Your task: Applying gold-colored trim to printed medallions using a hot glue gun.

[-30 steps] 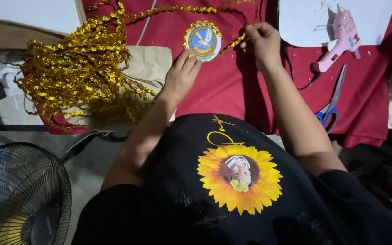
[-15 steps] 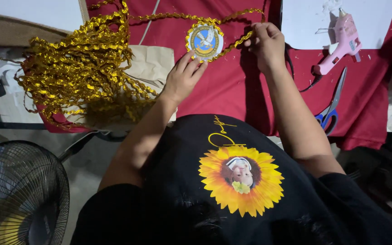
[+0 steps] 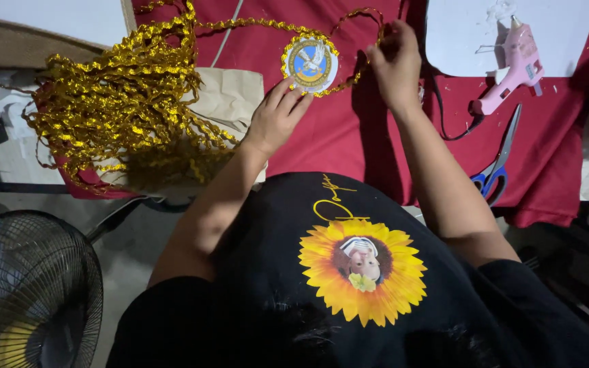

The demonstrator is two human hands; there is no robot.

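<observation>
Red-clothed counter (image 3: 349,136), left to right: fan (image 3: 28,293) at 8 o'clock, gold trim pile (image 3: 124,109) at 10. I see left hand (image 3: 274,119) with its grip open, fingertips steadying the round badge (image 3: 310,63) at 12. Right hand (image 3: 395,65) grip is pinched closed on the gold trim strand (image 3: 359,17). Pink glue gun (image 3: 509,68) and scissors (image 3: 495,167) sit at 2. Trim looks light, floppy and snaggy; I'd hold near the badge edge.
</observation>
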